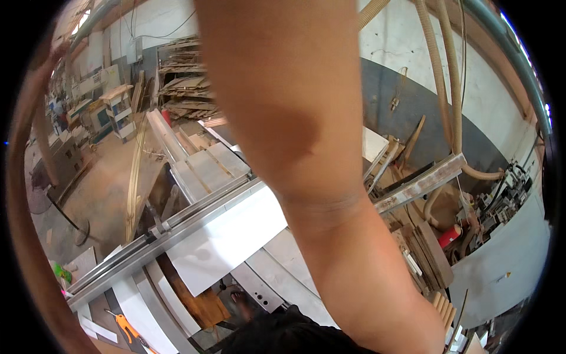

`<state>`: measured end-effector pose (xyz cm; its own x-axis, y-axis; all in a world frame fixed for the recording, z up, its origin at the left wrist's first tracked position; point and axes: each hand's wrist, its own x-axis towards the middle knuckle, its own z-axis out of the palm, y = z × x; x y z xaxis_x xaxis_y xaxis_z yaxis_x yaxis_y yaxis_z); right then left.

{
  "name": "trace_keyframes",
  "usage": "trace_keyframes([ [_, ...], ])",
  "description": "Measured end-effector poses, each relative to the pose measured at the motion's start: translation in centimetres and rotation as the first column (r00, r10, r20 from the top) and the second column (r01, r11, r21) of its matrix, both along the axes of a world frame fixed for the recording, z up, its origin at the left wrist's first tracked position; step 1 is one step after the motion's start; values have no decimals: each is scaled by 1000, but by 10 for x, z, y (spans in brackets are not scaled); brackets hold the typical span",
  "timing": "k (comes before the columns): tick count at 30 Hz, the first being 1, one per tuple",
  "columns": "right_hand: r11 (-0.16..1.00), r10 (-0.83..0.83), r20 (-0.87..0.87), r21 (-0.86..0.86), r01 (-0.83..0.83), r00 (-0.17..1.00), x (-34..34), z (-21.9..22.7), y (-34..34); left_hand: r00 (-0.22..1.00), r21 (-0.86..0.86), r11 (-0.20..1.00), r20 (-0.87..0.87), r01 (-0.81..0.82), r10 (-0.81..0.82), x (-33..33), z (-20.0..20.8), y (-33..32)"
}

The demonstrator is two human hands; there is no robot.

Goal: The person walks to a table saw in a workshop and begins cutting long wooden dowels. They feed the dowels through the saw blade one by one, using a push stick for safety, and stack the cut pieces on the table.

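Note:
My bare right arm [295,147] is raised close in front of the view, bent at the elbow, and hides much of the middle. Its hand lies beyond the upper edge. Along the left rim runs my left arm [26,236], blurred and also raised, with no fingers to be seen. Below and behind the right arm, a white panel [227,236] lies on the grey metal machine table [289,253] against a long metal rail [135,259]. An orange air blow gun [127,327] rests at the lower left.
Stacked wood offcuts [186,88] fill a rack at the back. Long wood strips [134,189] lie on the floor at left. Ribbed hoses [448,88] hang at the right, above a metal beam [424,183]. Boards [424,253] lean at the lower right.

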<state>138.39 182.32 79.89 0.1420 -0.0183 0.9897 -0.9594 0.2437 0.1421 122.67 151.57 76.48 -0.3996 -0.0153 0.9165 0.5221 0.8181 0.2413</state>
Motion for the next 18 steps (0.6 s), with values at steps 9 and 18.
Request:
trace_keyframes([
  [9, 380, 550, -51, -874, -304, 834, -2, -93, 78, 883, -445, 765, -290, -466, 369, 23, -153, -326],
  [18, 143, 651, 372, -916, 375, 661, -91, -340, 184, 817, -598, 738, 228, -312, 530, 114, -303, -338],
])
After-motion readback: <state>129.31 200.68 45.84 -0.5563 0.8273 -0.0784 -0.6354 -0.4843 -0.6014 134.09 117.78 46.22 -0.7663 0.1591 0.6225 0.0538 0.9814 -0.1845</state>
